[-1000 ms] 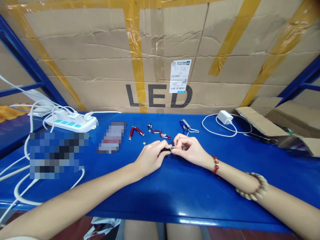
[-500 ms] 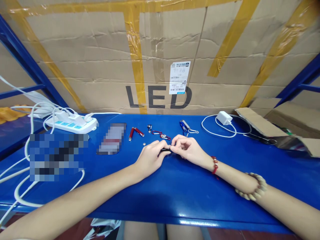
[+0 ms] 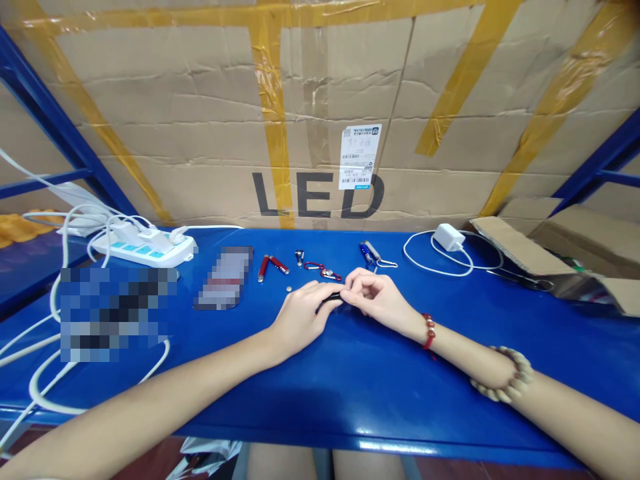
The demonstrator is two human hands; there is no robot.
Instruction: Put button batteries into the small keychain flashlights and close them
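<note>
My left hand (image 3: 300,312) and my right hand (image 3: 376,297) meet at the middle of the blue table (image 3: 350,393). Both pinch a small black tube (image 3: 330,298) held between them, the left on its body, the right at its right end. Just beyond the hands lie two red tubes (image 3: 271,265), a small metal part (image 3: 299,256), a red clip with a silver piece (image 3: 323,269), a blue tube with a key ring (image 3: 373,253) and a tiny round cell (image 3: 289,288).
A white power strip (image 3: 145,245) with plugs and white cables (image 3: 55,373) fills the left side. A white charger (image 3: 447,236) with its looped cord lies at the right, beside open cardboard boxes (image 3: 555,250). A taped cardboard wall marked LED (image 3: 320,133) stands behind.
The hands have stayed together on the black tube; the right fingers have shifted slightly at its end. Nothing else on the table has moved.
</note>
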